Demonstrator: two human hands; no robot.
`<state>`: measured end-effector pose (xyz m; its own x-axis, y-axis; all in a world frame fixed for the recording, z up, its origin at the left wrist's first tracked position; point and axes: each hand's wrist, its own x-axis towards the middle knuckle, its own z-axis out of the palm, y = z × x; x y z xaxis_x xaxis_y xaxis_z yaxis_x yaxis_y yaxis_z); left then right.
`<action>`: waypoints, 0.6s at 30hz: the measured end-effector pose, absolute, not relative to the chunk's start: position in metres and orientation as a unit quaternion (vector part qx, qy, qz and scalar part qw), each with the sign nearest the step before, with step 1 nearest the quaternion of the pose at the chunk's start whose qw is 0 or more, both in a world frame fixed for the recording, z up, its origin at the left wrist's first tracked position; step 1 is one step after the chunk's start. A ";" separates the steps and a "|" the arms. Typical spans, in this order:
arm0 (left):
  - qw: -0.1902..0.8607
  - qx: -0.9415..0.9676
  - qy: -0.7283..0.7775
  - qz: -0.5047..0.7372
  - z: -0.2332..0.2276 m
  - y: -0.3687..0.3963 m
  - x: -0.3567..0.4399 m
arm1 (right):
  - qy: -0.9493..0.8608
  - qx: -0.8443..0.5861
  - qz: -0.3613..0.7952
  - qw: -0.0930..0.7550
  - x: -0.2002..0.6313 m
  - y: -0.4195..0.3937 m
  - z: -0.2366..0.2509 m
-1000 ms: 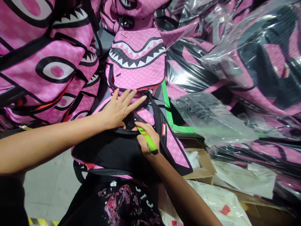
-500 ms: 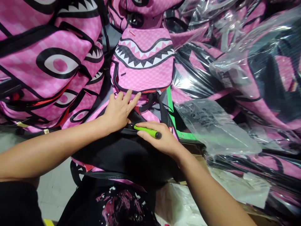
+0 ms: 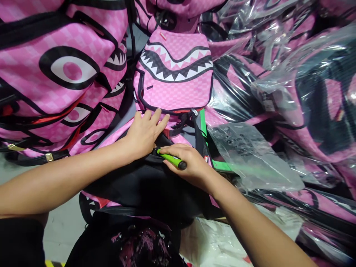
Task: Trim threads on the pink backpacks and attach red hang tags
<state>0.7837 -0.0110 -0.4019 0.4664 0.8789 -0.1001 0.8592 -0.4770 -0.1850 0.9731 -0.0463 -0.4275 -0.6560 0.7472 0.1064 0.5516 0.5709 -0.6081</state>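
Note:
A pink checkered backpack (image 3: 139,185) with a black back panel lies face down in front of me. My left hand (image 3: 144,131) rests flat on its upper part, fingers together and stretched out. My right hand (image 3: 189,165) grips a green marker with a black cap (image 3: 171,160), its tip lying against the black panel just below my left hand. Beyond my hands another pink backpack with a shark-teeth mouth (image 3: 175,74) stands upright.
Pink backpacks with eye prints (image 3: 61,74) are piled at the left. Backpacks wrapped in clear plastic (image 3: 292,92) fill the right. A loose plastic bag (image 3: 250,155) lies beside a green-edged frame (image 3: 204,129). Grey floor (image 3: 61,230) shows at the lower left.
My right hand has turned from upright to lying over the marker, which now points left. My left hand's fingers have drawn together. The view has drifted slightly.

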 end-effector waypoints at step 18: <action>0.025 -0.858 -0.508 0.071 -0.402 -0.010 0.780 | -0.856 -0.431 0.245 0.145 0.964 -0.050 -0.422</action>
